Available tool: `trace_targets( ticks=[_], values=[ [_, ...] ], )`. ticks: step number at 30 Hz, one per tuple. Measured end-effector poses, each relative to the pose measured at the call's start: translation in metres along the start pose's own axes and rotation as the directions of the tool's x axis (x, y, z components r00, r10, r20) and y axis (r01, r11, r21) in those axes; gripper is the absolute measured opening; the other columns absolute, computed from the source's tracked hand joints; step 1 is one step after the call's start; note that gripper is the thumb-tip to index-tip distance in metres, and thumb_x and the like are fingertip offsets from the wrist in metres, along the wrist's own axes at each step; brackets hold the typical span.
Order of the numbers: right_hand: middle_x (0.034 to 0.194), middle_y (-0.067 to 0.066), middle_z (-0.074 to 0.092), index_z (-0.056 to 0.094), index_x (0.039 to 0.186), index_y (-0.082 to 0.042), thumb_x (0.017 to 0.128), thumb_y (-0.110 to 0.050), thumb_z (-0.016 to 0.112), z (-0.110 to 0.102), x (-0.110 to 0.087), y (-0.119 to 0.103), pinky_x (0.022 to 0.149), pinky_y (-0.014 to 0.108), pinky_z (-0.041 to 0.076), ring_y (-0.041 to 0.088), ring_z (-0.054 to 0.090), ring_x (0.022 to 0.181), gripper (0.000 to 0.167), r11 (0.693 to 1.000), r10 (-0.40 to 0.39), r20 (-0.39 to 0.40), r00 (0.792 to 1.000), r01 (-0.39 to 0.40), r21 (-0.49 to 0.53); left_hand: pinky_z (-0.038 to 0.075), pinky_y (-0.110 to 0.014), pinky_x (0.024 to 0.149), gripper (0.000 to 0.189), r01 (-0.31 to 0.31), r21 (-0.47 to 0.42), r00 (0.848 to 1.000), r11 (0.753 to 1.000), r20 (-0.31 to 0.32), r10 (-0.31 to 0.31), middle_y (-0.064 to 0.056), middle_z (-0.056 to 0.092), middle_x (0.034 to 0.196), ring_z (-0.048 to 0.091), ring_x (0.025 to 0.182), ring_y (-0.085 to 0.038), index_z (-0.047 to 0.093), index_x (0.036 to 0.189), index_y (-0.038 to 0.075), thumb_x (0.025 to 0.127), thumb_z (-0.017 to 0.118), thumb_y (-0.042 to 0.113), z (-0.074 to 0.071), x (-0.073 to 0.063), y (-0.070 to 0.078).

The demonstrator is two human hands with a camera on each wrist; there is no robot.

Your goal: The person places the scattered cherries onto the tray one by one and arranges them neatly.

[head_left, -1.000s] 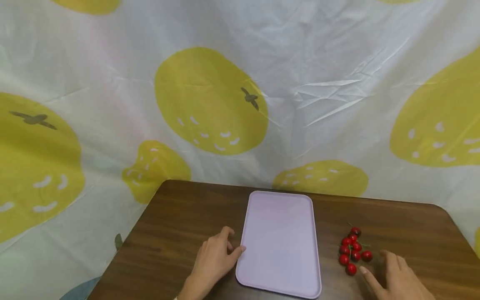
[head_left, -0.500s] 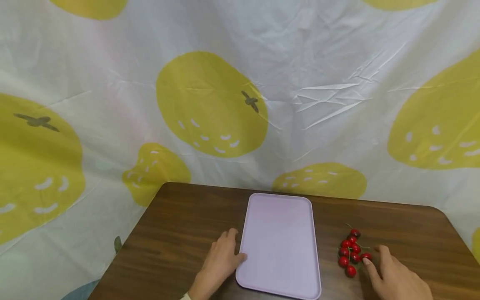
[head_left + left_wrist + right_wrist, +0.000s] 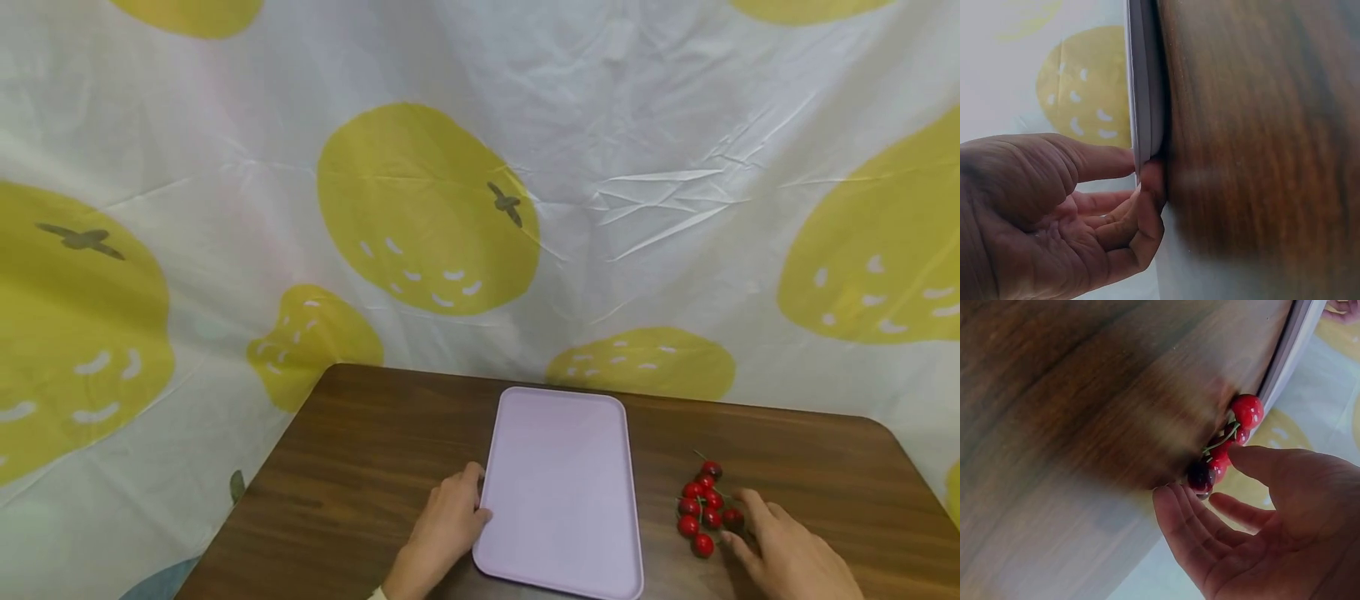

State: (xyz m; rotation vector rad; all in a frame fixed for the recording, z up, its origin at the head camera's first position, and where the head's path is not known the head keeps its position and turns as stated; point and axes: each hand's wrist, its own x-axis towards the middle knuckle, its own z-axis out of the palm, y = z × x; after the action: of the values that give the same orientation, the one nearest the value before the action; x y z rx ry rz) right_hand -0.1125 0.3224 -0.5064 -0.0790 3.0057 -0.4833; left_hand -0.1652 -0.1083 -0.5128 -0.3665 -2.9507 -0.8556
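A pale lilac rectangular tray lies flat on the table. My left hand pinches its left rim; in the left wrist view the thumb is on top of the tray edge and a curled finger sits beneath it. To the right of the tray lies a loose cluster of red cherries, some with green stems. My right hand is at the cluster's right side, its thumb and fingers apart on either side of a cherry. In the right wrist view a dark cherry appears between fingers and thumb; contact is unclear.
Everything stands on a dark brown wooden table with rounded corners. Behind it hangs a whitish cloth printed with large yellow fruit, close against the table's far edge.
My right hand has moved left and its fingers have come round the rightmost cherry. My left fingers have drawn in against the tray's rim. The tray has stayed put.
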Motion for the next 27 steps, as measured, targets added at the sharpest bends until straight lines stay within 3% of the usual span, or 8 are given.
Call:
trace_targets(
  ticks=[7, 16, 27],
  values=[
    [0.094, 0.006, 0.069, 0.057, 0.133, -0.001, 0.095, -0.024, 0.078, -0.0002, 0.0015, -0.0033, 0.06, 0.045, 0.055, 0.025, 0.071, 0.078, 0.048, 0.998, -0.062, -0.103, 0.993, 0.059, -0.032, 0.051, -0.037, 0.062, 0.046, 0.025, -0.029, 1.0, 0.999, 0.011, -0.024, 0.002, 0.062, 0.08, 0.062, 0.071, -0.017, 0.064, 0.123, 0.005, 0.083, 0.086, 0.008, 0.0003, 0.0002, 0.0004],
    [0.098, 0.011, 0.071, 0.062, 0.128, 0.005, 0.086, -0.011, 0.084, 0.002, 0.0042, -0.0022, 0.063, 0.048, 0.058, 0.03, 0.074, 0.083, 0.051, 0.993, -0.104, -0.148, 0.983, 0.094, -0.076, 0.053, -0.04, 0.066, 0.045, 0.03, -0.03, 1.0, 0.999, 0.008, -0.03, 0.0, 0.064, 0.084, 0.064, 0.074, -0.019, 0.064, 0.122, 0.006, 0.083, 0.086, 0.007, 0.0004, -0.0014, -0.0001],
    [0.093, 0.004, 0.065, 0.062, 0.113, -0.004, 0.088, -0.009, 0.083, 0.0063, 0.0031, 0.0015, 0.063, 0.043, 0.056, 0.021, 0.069, 0.081, 0.033, 0.995, -0.087, -0.13, 0.988, 0.08, -0.063, 0.055, -0.04, 0.067, 0.047, 0.018, -0.022, 1.0, 1.0, 0.023, -0.017, -0.001, 0.066, 0.087, 0.066, 0.075, -0.02, 0.064, 0.125, 0.005, 0.084, 0.086, 0.009, 0.0007, -0.0006, -0.0012]
  ],
)
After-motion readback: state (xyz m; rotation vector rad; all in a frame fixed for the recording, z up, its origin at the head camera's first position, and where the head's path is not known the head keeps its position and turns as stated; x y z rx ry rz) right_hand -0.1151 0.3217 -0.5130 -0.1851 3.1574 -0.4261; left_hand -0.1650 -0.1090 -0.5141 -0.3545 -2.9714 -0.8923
